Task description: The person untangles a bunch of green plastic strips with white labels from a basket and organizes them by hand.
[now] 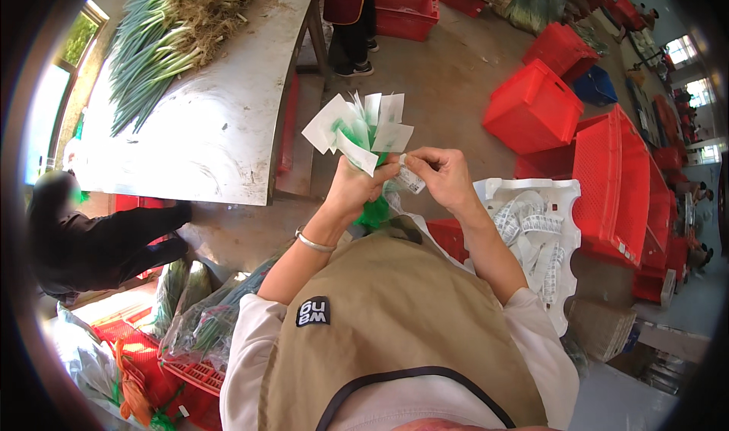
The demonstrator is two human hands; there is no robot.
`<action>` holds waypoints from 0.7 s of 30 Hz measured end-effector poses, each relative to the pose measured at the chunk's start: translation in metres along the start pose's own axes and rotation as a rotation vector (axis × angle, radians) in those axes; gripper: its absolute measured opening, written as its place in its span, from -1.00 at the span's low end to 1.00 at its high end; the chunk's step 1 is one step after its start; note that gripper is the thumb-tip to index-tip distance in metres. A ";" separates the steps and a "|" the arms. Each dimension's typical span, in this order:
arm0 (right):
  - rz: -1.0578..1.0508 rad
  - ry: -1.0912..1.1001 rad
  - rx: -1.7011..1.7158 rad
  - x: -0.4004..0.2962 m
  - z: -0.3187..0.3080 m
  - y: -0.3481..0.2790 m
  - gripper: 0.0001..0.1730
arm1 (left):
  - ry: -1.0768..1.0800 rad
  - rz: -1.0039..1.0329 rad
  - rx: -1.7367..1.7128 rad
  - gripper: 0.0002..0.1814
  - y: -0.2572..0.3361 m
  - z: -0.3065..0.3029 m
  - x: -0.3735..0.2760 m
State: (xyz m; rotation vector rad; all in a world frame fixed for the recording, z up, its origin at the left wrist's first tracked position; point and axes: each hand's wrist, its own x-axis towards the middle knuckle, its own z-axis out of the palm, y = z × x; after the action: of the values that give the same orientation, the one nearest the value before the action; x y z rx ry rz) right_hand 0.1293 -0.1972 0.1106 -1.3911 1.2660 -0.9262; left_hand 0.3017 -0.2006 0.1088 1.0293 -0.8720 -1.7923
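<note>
My left hand (360,185) is closed around a bunch of green mesh strips (373,211) with white paper tags (357,126) fanned out above the fist. Just right of it, my right hand (441,174) pinches a printed white label (411,179) between thumb and fingers. That label bears small writing and hangs close to my left fingertips. A white crate (571,220) at my right holds curled strips of printed labels (541,226).
Spring onions (165,49) lie on a metal-topped table (239,146) at upper left. One person (102,243) is at left, another (353,26) beyond the table. Red crates (535,109) stand at right. Bagged vegetables (211,317) and a red basket (193,374) are at lower left.
</note>
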 end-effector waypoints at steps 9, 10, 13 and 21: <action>-0.171 0.565 0.090 0.030 -0.011 0.000 -0.88 | -0.077 -0.239 -0.357 -0.93 -0.017 -0.022 0.003; -0.473 0.519 -0.106 0.030 -0.008 -0.005 -0.93 | -0.049 -0.247 -0.358 -0.93 -0.018 -0.021 0.002; -0.914 0.394 -0.544 0.035 0.001 -0.021 -0.85 | -0.019 -0.269 -0.332 -0.90 -0.019 -0.016 0.001; -1.209 0.288 -0.739 0.032 0.006 -0.029 -0.73 | -0.101 -0.262 -0.221 -0.87 -0.010 -0.001 -0.010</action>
State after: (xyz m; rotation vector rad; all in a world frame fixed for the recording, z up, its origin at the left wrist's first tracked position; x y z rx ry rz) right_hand 0.1463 -0.2293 0.1352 -2.8197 0.9060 -1.5531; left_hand 0.3022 -0.1881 0.1022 0.9496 -0.6017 -2.1229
